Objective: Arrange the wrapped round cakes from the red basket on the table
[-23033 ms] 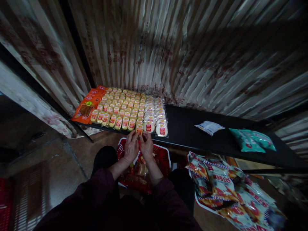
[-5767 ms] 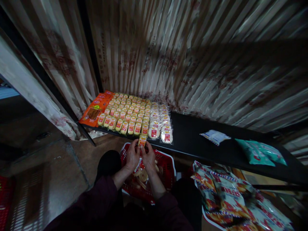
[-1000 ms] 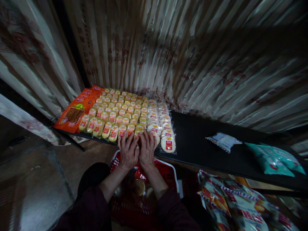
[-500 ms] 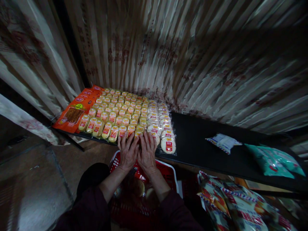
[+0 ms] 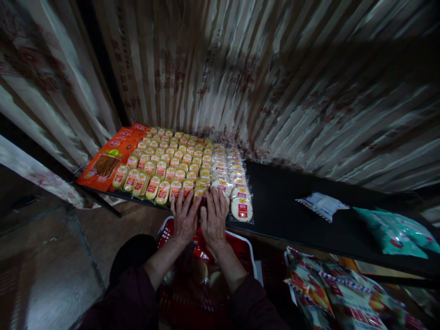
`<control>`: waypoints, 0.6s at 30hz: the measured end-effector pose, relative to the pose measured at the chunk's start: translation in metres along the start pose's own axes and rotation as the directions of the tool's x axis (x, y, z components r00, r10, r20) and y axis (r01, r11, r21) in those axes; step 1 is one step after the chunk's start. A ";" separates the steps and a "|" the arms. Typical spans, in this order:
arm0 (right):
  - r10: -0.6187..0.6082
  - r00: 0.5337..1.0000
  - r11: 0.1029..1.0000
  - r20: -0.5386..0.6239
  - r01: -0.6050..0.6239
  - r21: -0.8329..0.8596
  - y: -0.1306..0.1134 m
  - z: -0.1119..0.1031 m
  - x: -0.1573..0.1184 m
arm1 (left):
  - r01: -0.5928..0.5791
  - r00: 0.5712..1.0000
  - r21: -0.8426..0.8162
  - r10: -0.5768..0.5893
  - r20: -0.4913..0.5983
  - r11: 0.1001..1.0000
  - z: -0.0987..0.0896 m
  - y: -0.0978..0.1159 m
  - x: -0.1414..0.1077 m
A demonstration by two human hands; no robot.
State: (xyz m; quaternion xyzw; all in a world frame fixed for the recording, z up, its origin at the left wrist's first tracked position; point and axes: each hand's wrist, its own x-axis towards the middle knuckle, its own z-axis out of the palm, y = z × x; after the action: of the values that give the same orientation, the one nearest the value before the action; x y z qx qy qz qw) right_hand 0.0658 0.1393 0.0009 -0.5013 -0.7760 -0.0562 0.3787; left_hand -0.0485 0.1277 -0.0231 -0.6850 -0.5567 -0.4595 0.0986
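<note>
Rows of small yellow wrapped cakes [image 5: 162, 192] stand on the black shelf [image 5: 275, 201], with orange snack packs [image 5: 106, 158] at their left. To their right are two columns of round white wrapped crackers [image 5: 241, 206]. My left hand [image 5: 185, 220] rests its spread fingertips on the front yellow packs. Close beside it, my right hand [image 5: 213, 219] lies with fingers extended at the front edge, where yellow packs meet white ones. Neither hand is wrapped round anything. Some front packs are hidden under the fingers.
Below my forearms is a red basket [image 5: 252, 256] with a pale rim and some round packs inside. A small white packet [image 5: 322, 204] and teal bags [image 5: 395, 229] lie on the shelf's right. Large printed bags [image 5: 337, 288] are below. A pleated curtain [image 5: 213, 68] hangs behind.
My right hand has shifted slightly right, and a gap shows between my thumbs. My left hand stays at the front row. The view has moved slightly.
</note>
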 end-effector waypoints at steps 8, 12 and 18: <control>0.102 0.993 0.990 0.056 -0.097 -0.100 -0.001 -0.001 0.029 | 0.009 1.000 -0.009 -0.009 0.024 1.000 0.001 0.001 0.000; 0.125 0.989 0.989 0.075 -0.118 -0.095 -0.001 0.000 0.038 | 0.006 0.999 -0.010 -0.006 0.034 1.000 0.000 0.002 0.001; 0.163 0.982 0.985 0.091 -0.157 -0.075 -0.004 0.005 0.041 | -0.001 1.000 0.020 0.001 -0.011 1.000 0.001 0.004 0.004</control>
State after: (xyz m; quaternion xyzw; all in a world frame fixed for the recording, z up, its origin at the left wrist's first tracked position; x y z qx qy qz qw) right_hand 0.0510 0.1697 0.0249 -0.5768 -0.7483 -0.0275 0.3267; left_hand -0.0447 0.1294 -0.0191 -0.6818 -0.5603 -0.4574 0.1089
